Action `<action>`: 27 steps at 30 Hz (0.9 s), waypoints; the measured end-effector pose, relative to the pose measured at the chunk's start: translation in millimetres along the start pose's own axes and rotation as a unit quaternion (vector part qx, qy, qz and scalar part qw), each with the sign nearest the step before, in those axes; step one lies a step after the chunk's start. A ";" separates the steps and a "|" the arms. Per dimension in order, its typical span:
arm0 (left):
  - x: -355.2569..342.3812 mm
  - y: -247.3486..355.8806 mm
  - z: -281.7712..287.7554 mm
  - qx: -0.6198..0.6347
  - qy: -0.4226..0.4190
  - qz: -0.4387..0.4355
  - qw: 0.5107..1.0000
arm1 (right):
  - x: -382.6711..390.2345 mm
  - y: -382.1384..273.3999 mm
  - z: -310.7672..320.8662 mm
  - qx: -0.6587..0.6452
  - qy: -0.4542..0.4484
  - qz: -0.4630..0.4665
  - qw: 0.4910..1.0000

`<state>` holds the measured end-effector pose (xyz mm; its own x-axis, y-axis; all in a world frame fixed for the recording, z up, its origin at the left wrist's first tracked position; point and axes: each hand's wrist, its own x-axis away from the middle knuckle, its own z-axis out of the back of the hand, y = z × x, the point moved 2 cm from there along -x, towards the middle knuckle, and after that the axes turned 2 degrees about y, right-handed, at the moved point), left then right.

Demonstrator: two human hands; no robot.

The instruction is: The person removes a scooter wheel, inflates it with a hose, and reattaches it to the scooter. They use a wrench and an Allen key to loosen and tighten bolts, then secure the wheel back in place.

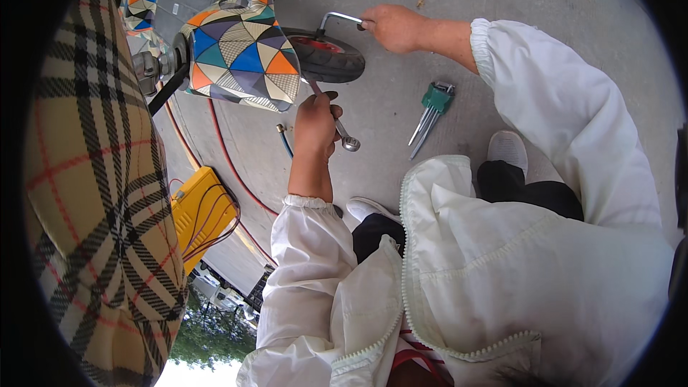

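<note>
My right hand (398,28) is closed on the end of an L-shaped hex key (342,16). Its bent end meets the wheel (330,57), a black tyre with a red rim, on the far side. My left hand (315,126) wraps round a combination wrench (347,136), whose ring end sticks out toward me. The wrench's other end reaches up to the near side of the wheel, where the patterned body panel (247,57) partly hides it. On the floor to the right lies a green holder (438,97) with several hex keys in it.
Checked cloth (100,186) fills the left side. A yellow box (201,215) with dark cables stands near it. Red hose (228,147) runs along the floor, and a blue hose with a brass fitting (282,130) ends near my left wrist. My white shoes (507,149) are on the concrete (523,0).
</note>
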<state>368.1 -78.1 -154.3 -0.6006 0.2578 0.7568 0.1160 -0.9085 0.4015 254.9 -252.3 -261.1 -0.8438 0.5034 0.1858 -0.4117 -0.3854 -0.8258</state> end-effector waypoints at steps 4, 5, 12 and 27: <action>-4.8 -4.1 -0.3 0.009 -0.011 -0.004 1.000 | 0.0 -0.2 -0.1 -0.016 -0.004 -0.021 1.000; -6.1 -4.8 -1.3 0.016 -0.014 -0.005 1.000 | 0.4 -0.4 0.0 -0.020 -0.006 -0.026 0.999; -56.1 -31.9 -5.5 0.041 0.089 -0.048 0.994 | -1.2 -3.4 2.4 0.074 -0.040 0.048 0.995; -63.1 -112.1 -28.8 -0.102 0.251 -0.204 0.941 | 1.8 -17.7 11.1 0.057 -0.086 -0.010 0.995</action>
<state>370.2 -2.0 -261.9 -0.8659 0.4571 0.2029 -0.3283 -0.8256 0.4590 256.9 -253.1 -240.3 -0.8777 0.3755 0.2977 -0.4565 -0.4664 -0.7577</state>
